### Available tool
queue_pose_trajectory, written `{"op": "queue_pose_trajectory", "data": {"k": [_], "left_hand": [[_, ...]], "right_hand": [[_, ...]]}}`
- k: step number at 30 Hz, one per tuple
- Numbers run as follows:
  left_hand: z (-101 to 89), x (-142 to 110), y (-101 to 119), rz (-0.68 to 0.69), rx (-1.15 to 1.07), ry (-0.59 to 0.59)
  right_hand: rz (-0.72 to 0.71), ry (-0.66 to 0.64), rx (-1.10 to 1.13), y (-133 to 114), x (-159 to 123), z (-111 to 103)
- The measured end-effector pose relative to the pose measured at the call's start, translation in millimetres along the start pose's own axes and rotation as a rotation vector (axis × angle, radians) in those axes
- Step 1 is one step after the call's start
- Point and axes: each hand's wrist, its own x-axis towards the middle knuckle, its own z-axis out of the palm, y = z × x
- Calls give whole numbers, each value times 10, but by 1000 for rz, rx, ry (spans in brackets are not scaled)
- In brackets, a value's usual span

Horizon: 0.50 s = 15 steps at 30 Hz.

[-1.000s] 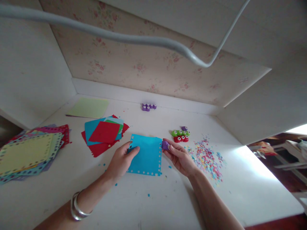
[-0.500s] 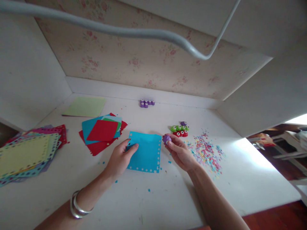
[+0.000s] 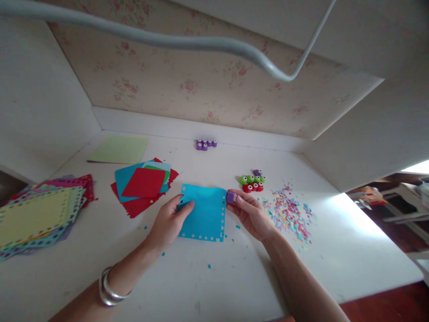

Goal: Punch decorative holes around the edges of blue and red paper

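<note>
A square sheet of blue paper [image 3: 204,212] has small punched shapes along its left, bottom and right edges. My left hand [image 3: 170,221] grips its left edge, thumb on top and fingers beneath. Between the thumb and fingers of my right hand [image 3: 253,214] is a small purple craft punch [image 3: 231,197], right at the upper part of the sheet's right edge. Whether the edge sits inside its slot I cannot tell. Just beyond that hand stand green craft punches [image 3: 249,180], red craft punches [image 3: 253,187] and another purple punch [image 3: 257,172].
Several purple punches [image 3: 205,144] stand by the back wall. Left lie loose coloured sheets [image 3: 144,183], a pale green stack [image 3: 119,150] and a pile of punched sheets [image 3: 36,214]. Confetti [image 3: 290,212] is scattered at right. A grey bar [image 3: 201,44] crosses overhead.
My right hand has turned the purple punch and brought it against the sheet's right edge. The left hand keeps its grip on the paper.
</note>
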Motion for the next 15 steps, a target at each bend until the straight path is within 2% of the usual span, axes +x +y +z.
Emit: {"op": "queue_pose_trajectory", "data": {"k": [7,15], "left_hand": [[-3,4,-23,2,-10,-4],[-9,40,-165,19,-36,-30]], "right_hand": [[-53,4,-19,28,14,-19],[-73,-9,-70,20,13,-16]]}}
